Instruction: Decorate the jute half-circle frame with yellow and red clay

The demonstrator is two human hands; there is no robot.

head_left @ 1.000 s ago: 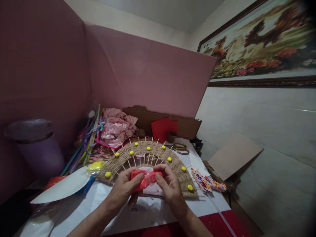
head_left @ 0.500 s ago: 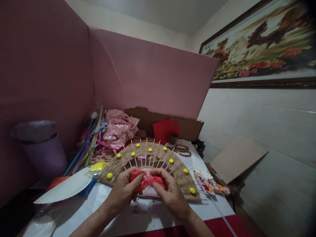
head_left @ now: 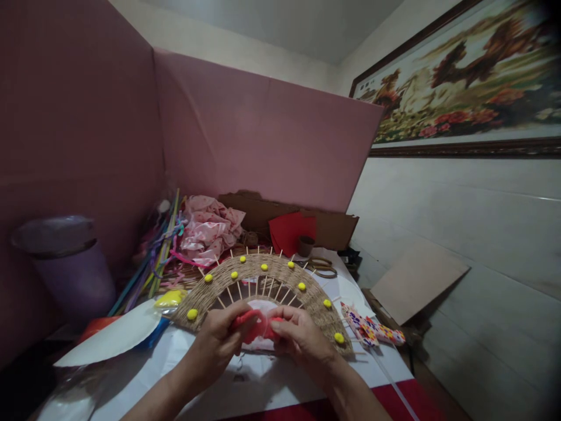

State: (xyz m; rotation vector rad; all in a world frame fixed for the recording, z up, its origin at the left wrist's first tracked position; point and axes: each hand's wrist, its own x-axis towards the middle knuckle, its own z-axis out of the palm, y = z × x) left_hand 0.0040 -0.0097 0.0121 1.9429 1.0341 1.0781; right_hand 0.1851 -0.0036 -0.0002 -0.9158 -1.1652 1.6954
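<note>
My left hand [head_left: 222, 334] and my right hand [head_left: 302, 338] are close together over the table. Both pinch a soft red lump of modelling clay [head_left: 255, 330], which seems to be in a clear plastic wrapper; the fingers cover much of it. Just beyond them lies a fan-shaped arch woven of brown twine [head_left: 315, 295] over thin wooden sticks. Yellow clay dots [head_left: 264, 267] sit along its band. To the left, a packet of yellow clay [head_left: 170, 299] rests by the arch's end.
Scissors [head_left: 322, 267], a small brown pot [head_left: 305, 245] and red sheets [head_left: 287, 231] are behind the arch. Patterned fabric [head_left: 372, 330] lies right, a white paper piece [head_left: 114, 336] left. Crumpled pink cloth [head_left: 210, 228], coloured pipe cleaners [head_left: 164, 251] and a purple bin [head_left: 74, 275] stand farther left.
My fingers have shifted on the red clay; my right hand now covers more of its right end. The whole view has moved slightly. The arch stays in place.
</note>
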